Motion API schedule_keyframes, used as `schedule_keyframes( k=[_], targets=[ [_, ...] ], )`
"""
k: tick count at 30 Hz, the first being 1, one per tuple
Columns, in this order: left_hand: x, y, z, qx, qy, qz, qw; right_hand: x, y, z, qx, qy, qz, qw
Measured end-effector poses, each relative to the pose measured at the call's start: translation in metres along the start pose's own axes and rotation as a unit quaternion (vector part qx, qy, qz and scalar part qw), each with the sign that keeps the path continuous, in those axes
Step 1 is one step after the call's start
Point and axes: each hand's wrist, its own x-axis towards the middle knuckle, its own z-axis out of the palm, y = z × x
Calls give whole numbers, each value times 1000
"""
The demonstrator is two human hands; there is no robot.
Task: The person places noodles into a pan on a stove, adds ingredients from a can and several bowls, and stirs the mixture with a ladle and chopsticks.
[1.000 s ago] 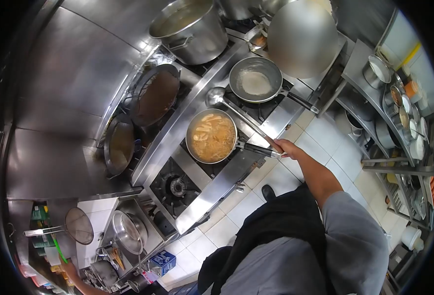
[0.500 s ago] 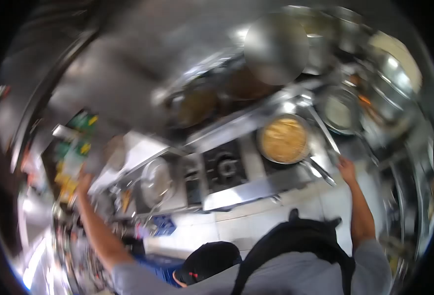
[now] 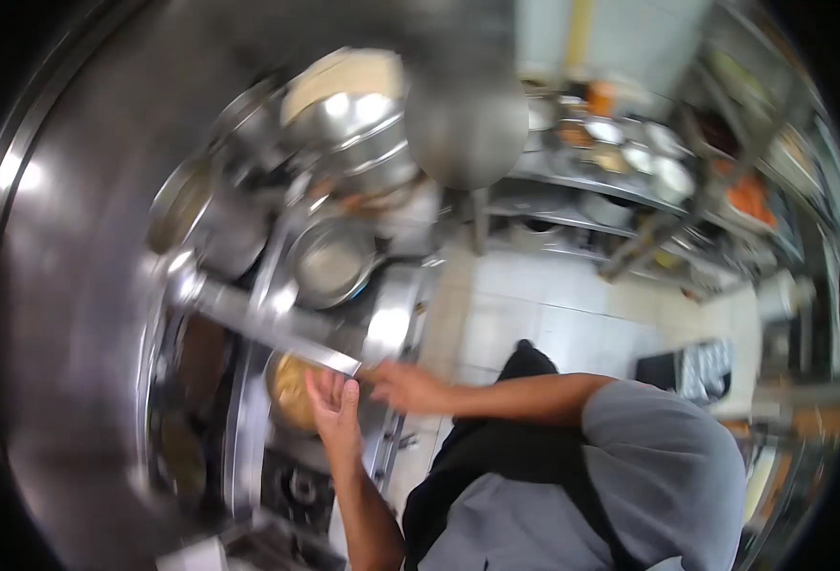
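One ladle (image 3: 282, 338) is clamped in our R hand (image 3: 404, 388); our L hand (image 3: 337, 411) (prev. far L) now adj., spread, contact unclear.

long metal ladle (image 3: 266, 330), blurred, aslant, round pan (image 3: 271, 385) beneath it, partly hidden, yellow-orange food (image 3: 292, 393) inside

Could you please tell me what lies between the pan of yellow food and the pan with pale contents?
In the head view, a blurred long metal utensil, held in the right hand, crosses between them, above the stovetop.
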Motion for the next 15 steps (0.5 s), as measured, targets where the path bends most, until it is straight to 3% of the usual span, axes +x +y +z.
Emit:
schedule_keyframes(
  k=[1,2,5,6,7,8,9,10,11,12,14,15],
  targets=[
    [12,-19,32,-27,-25,-28,999,-15,6,-6,-11,-41,-26,999],
    [16,-23,64,-73,36,-44,996,-24,14,-23,-20,-88,-50,995],
    [19,-22,104,-96,71,-36,992,-39,41,-147,38,-28,-42,998],
    [20,-21,116,-90,81,-41,992,-38,89,-193,68,61,-19,996],
    [23,-26,123,-80,82,-54,992,-45,143,-238,176,210,-3,962],
    [25,-32,130,-68,86,-68,992,-56,182,-308,16,377,-53,924],
    [25,-42,137,-68,76,-65,993,-75,176,-377,124,479,120,861],
    [24,-55,149,-20,73,-64,995,-90,232,-446,-8,582,98,807],
    [27,-61,168,32,72,-65,995,-104,269,-508,-70,684,165,707],
    [29,-57,193,38,68,-65,995,-112,285,-562,-83,728,172,658],
    [21,-48,238,63,3,-89,994,-117,286,-636,-63,746,121,651],
    [24,-43,263,65,-33,-84,994,-121,287,-663,-72,689,118,712]
  ],
)
